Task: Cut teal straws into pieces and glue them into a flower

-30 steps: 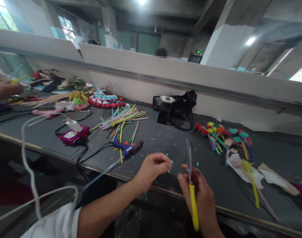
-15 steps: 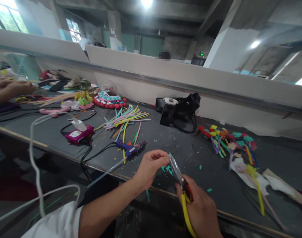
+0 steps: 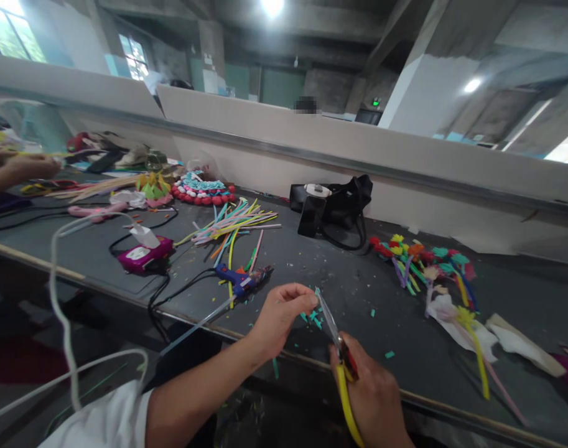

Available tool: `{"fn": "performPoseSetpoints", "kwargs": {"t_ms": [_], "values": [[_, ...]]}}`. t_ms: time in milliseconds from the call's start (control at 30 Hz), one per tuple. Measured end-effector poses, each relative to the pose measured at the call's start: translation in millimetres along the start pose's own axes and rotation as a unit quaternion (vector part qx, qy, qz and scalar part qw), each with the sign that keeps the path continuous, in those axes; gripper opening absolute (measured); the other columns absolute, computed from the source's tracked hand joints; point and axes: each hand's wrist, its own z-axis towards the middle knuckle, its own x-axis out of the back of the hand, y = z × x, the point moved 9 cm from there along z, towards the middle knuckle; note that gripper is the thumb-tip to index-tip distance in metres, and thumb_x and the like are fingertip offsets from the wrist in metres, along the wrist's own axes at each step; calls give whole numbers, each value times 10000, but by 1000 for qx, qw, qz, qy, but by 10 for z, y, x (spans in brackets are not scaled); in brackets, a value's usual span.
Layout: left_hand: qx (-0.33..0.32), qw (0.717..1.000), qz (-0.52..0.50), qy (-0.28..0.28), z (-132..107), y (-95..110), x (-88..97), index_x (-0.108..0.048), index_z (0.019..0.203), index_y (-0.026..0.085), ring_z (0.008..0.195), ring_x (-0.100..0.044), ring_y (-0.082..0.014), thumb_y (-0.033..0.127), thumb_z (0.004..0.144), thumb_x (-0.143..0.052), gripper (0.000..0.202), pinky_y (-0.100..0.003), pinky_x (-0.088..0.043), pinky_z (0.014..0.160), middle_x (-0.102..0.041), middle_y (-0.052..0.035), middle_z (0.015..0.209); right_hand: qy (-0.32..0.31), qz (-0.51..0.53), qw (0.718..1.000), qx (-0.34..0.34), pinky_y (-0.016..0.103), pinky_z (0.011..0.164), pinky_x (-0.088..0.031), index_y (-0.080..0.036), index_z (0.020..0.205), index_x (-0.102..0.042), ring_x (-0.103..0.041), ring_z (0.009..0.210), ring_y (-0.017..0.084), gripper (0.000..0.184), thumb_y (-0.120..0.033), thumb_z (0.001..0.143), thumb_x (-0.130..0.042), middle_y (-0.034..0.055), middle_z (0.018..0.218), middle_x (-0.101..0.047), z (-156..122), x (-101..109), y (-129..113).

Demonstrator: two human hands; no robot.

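Note:
My right hand (image 3: 370,389) is wrapped round a pair of scissors (image 3: 329,317) with yellow handles; their blades point up and away. At the blade tips, my left hand (image 3: 281,314) is closed in a pinch on a thin teal strip (image 3: 317,291), of which a small end shows. A teal length (image 3: 275,368) hangs below the left wrist; whether it is the same strip is hidden. Small teal cuttings (image 3: 315,320) lie on the dark table just behind the fingers. Left of my hands rests a blue glue gun (image 3: 242,280) with a clear stick in it.
Coloured strips (image 3: 237,224) lie in a pile beyond the glue gun. A magenta power block (image 3: 146,254) with white and black cables sits to the left. A phone (image 3: 311,216) leans on a black bag (image 3: 349,208). Strip flowers (image 3: 419,255) lie right. Another person's hands (image 3: 27,167) are far left.
The teal end shows a little more at the blade tips. Both hands keep nearly the same pose, and the whole view has shifted slightly.

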Motion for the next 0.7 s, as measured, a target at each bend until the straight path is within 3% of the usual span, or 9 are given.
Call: {"fn": "performPoseSetpoints", "kwargs": {"t_ms": [200, 367, 433, 533, 600, 700], "values": [[-6, 1000, 14, 1, 41, -17, 17, -667, 637, 151, 591, -457, -102, 259, 684, -714, 127, -232, -344, 625, -553, 11, 585, 31, 42, 997, -48, 214, 555, -500, -185, 996, -654, -704, 615, 157, 363, -465, 934, -431, 44, 806, -745, 76, 100, 24], [-50, 983, 173, 25, 125, 16, 125, -665, 692, 156, 605, -477, -115, 288, 717, -682, 135, -232, -343, 607, -584, 7, 637, 61, 72, 993, -71, 193, 514, -462, -188, 944, -630, -676, 557, 135, 306, -463, 916, -499, 13, 720, -719, 91, 176, 144], [-116, 947, 300, 25, 148, 104, 116, -663, 676, 163, 642, -509, -134, 263, 748, -640, 125, -240, -351, 621, -607, -6, 665, 81, 75, 992, -60, 191, 514, -458, -182, 943, -622, -670, 547, 129, 291, -448, 917, -506, 9, 711, -714, 89, 240, 163], [-221, 855, 469, -5, 160, 177, -17, -674, 696, 183, 682, -546, -151, 201, 784, -583, 128, -268, -361, 704, -639, -17, 703, 113, 78, 990, -41, 189, 550, -468, -176, 928, -616, -671, 562, 123, 259, -416, 915, -520, 14, 736, -718, 78, 359, 191], [-242, 802, 545, -24, 197, 130, -80, -673, 714, 189, 706, -567, -158, 188, 799, -568, 135, -287, -344, 749, -651, -22, 721, 124, 82, 988, -41, 192, 580, -474, -175, 920, -619, -676, 579, 124, 250, -407, 909, -529, 16, 744, -719, 63, 418, 245], [-234, 772, 590, -34, 278, 59, -101, -661, 705, 179, 740, -584, -170, 169, 778, -591, 102, -304, -321, 762, -651, -29, 730, 119, 91, 987, -55, 197, 601, -478, -174, 929, -627, -676, 596, 127, 254, -409, 899, -536, 15, 746, -714, 33, 453, 362]]}}
